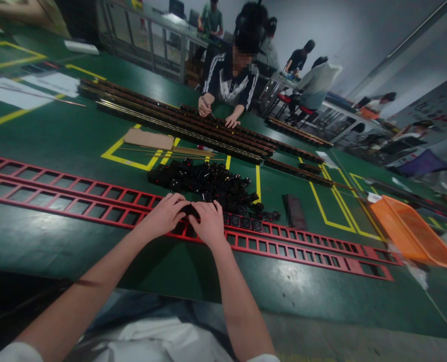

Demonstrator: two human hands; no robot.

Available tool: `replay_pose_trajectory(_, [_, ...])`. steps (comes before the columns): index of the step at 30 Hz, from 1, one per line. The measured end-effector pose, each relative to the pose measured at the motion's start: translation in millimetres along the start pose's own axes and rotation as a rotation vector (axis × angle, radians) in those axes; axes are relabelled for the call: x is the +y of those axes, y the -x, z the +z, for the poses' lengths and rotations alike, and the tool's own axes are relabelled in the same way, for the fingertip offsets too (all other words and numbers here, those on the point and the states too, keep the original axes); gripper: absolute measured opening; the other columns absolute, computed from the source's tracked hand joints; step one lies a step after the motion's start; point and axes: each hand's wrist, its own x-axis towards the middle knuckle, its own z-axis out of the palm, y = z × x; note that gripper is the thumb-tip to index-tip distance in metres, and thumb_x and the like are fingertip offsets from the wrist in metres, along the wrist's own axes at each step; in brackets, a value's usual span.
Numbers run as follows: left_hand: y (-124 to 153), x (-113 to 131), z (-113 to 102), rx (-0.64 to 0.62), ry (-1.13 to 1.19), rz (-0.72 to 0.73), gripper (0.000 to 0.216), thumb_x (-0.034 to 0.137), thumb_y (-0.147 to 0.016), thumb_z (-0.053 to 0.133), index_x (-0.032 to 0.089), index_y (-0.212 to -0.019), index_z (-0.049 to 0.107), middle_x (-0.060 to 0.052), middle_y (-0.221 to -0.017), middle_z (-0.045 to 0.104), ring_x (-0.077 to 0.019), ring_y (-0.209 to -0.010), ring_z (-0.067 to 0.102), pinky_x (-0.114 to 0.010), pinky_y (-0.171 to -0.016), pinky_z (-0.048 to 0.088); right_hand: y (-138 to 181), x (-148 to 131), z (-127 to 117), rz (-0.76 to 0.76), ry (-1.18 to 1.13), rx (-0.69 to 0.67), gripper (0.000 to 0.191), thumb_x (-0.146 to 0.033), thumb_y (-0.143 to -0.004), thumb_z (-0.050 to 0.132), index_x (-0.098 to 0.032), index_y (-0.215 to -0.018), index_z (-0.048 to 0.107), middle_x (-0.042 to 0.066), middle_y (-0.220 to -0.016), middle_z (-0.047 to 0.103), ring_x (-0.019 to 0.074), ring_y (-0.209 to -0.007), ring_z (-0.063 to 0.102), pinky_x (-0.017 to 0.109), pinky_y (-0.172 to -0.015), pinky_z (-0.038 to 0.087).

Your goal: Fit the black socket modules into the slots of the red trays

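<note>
A big, shiny green table (306,296) has stripes of bright yellow tape (258,183) on it. A flat piece of brown cardboard (148,139) lies there, with some thin tan sticks (196,152) just beside it. Behind them is a bunch of long, dark strips with brown and gold edges (178,123). A person in a dark jacket with white lines down the sleeves (227,75) leans over the strips and holds a thin tool like a pen (206,104). White sheets of paper (19,94) lie on the left. An orange plastic tray (400,221) sits on the right. Farther back, there are stools with red seats (284,97) and more people.
</note>
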Motion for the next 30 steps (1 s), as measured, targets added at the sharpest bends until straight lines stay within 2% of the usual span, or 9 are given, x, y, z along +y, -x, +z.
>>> replay_pose_trajectory(5, [-0.1, -1.3, 0.3, -0.003, 0.017, -0.003, 0.033, 0.02, -0.095, 0.049, 0.017, -0.125, 0.061, -0.011, -0.114, 0.057, -0.0272, -0.104, 0.05, -0.047, -0.096, 0.048, -1.2, -0.7, -0.9, 0.002, 0.004, -0.001, 0.029, -0.036, -0.098, 0.056, -0.028, -0.126, 0.064, 0.002, -0.125, 0.07, 0.0219, -0.115, 0.059, 0.048, -0.119, 0.024])
replay_pose_trajectory(19, [-1.3, -4.1, 0.7, 0.015, 0.054, 0.001, 0.034, 0.019, -0.092, 0.054, 0.021, -0.125, 0.064, -0.009, -0.106, 0.058, -0.0262, -0.1, 0.051, -0.048, -0.092, 0.05, 0.0, 0.7, 1.1, 0.009, -0.002, 0.011, 0.029, -0.035, -0.096, 0.058, -0.03, -0.124, 0.065, 0.002, -0.123, 0.07, 0.0217, -0.116, 0.059, 0.047, -0.12, 0.023])
replay_pose_trajectory(30, [-1.4, -1.9, -0.9, 0.024, 0.043, 0.004, 0.033, 0.021, -0.093, 0.054, 0.02, -0.124, 0.065, -0.01, -0.107, 0.057, -0.0262, -0.1, 0.052, -0.047, -0.091, 0.05, -0.4, 0.4, 2.6, 0.024, 0.019, 0.006, 0.035, -0.037, -0.097, 0.059, -0.024, -0.129, 0.061, 0.005, -0.127, 0.069, 0.0232, -0.118, 0.059, 0.048, -0.12, 0.024])
